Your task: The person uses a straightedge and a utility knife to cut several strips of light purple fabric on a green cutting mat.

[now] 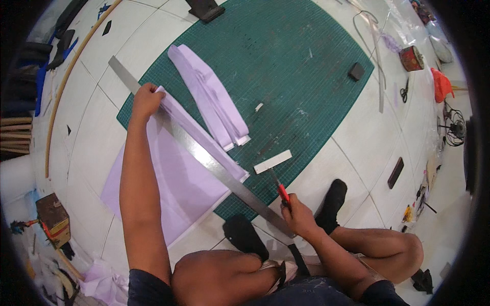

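A long steel ruler (191,144) lies diagonally across folded lilac fabric (178,191), partly on a green cutting mat (286,66). My left hand (147,100) is closed near the ruler's far end, its fingers at the fabric's upper corner; the fingertips are partly hidden. Along the ruler's right side runs a narrow folded edge of the fabric. My right hand (299,217) grips a red-handled utility knife (284,194) beside the ruler's near end. The knife's blade points toward a flat white block (272,161) on the mat.
A folded stack of lilac strips (206,94) lies on the mat, with a small dark block (356,72) at its right. Scissors (404,91) and a red tin (411,58) sit on the tiled floor to the right. At left stands a brown box (53,220).
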Motion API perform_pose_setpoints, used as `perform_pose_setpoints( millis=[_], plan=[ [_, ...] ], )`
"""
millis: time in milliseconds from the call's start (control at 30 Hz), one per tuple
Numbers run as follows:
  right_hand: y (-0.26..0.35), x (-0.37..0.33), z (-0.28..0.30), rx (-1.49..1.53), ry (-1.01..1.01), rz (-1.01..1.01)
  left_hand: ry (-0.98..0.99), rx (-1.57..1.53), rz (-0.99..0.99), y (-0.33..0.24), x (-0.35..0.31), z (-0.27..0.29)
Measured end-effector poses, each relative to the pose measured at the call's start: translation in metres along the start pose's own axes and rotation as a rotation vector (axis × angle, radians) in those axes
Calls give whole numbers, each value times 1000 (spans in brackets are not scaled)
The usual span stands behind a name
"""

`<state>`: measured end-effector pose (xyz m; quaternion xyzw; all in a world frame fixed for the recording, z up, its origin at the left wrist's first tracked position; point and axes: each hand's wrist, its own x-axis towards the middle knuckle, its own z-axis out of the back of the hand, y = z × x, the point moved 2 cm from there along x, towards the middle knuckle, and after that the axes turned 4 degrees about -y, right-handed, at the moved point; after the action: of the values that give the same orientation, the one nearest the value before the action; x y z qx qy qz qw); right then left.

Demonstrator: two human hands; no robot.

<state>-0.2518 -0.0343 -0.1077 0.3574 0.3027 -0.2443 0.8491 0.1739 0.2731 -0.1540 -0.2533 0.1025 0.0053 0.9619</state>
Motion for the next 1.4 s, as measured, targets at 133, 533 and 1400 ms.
perform_pose_setpoints(
  millis=[133,533,1400],
  plan=[
    [-6,4,-8,54,-27,46,155,-104,60,-11,7,-2],
    [134,77,-22,-161,-25,365,69,-262,69,-3,-13,0],
    [231,155,-61,-338,-51,429,53,-416,138,2,1,-6]
  ],
)
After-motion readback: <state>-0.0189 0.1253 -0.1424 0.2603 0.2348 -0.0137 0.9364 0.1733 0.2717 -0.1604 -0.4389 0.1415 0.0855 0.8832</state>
